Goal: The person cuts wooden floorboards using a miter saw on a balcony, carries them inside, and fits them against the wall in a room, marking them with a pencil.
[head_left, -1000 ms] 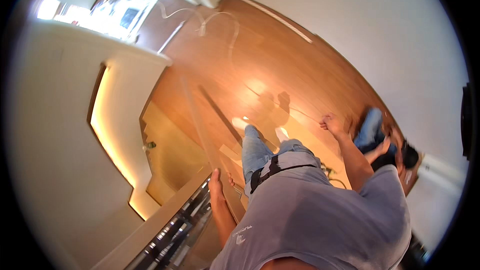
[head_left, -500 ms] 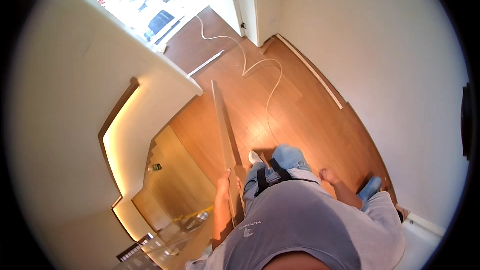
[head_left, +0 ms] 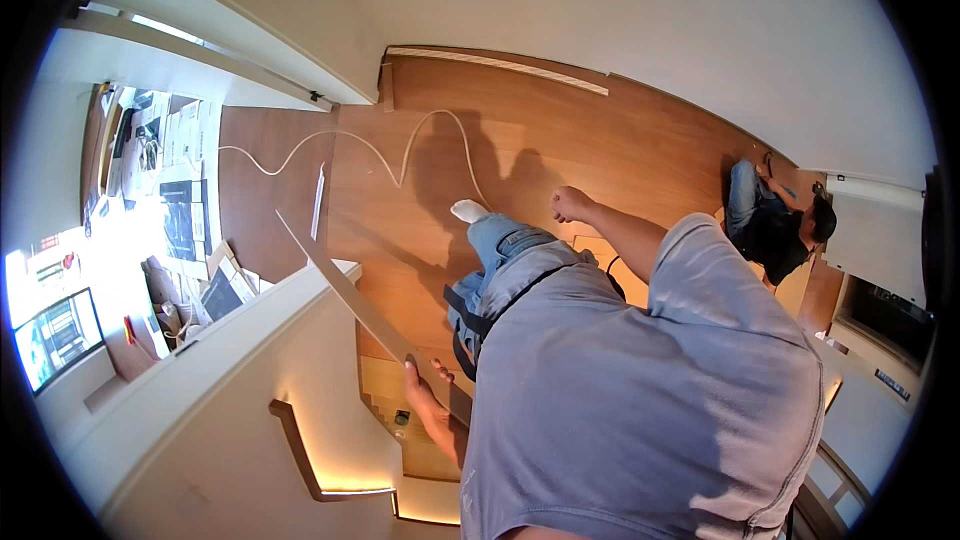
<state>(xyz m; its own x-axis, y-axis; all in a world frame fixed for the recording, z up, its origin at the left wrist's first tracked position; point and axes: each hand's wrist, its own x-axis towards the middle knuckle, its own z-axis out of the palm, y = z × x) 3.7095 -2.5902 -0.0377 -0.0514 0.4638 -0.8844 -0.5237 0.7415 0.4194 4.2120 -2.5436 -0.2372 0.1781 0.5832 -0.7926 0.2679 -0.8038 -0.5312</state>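
Note:
A long, thin wooden board (head_left: 362, 310) slants from my left side toward the doorway, its far end narrowing with distance. My left hand (head_left: 428, 395) is wrapped round the near part of it, thumb on one side and fingers on the other. The near end is hidden beside my body. Over the floor ahead of me, my right hand (head_left: 571, 204) is held out with its fingers curled in, and nothing shows in it.
A pale cable (head_left: 402, 165) winds across the wood floor (head_left: 560, 130). A light strip (head_left: 500, 67) runs along the wall's foot. At right a co-worker (head_left: 775, 220) crouches near the wall. Steps go down beside a lit handrail (head_left: 292, 440). Papers and boards (head_left: 180, 225) cover the room beyond the doorway.
My view has swung round to the right, and the crouching co-worker has come fully into it. The board stays in my left hand. My right arm is now bent forward with its fingers curled.

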